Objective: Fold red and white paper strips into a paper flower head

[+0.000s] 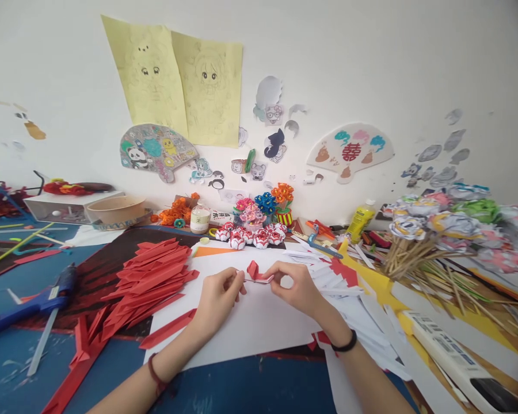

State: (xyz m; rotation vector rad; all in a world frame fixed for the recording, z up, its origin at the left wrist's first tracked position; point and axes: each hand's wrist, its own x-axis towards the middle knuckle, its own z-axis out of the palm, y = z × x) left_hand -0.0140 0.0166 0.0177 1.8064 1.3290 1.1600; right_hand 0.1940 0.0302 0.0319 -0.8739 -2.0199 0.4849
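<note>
Left hand (218, 294) in head view: fingertips pinched together at left end of folded red-and-white paper piece (252, 269). Right hand (297, 286): thumb and forefinger closed on right end, forming ring. I see piece held between both hands, above white sheet (246, 330). To left, I make out heap of red paper strips (153, 282), blue glue gun (63, 290) beyond. White paper strips (373, 333) lie right, near right wrist.

Place: paper-craft work area, home or studio unclear
Wall (371, 57): 2 yellow drawings (211, 86), 2 decorated fans (351, 150), small cut-outs (276, 145)
Table (224, 388): glue gun (60, 293), folded red strips (151, 282)
Right side: paper flowers (453, 224) on sticks (408, 259)
</note>
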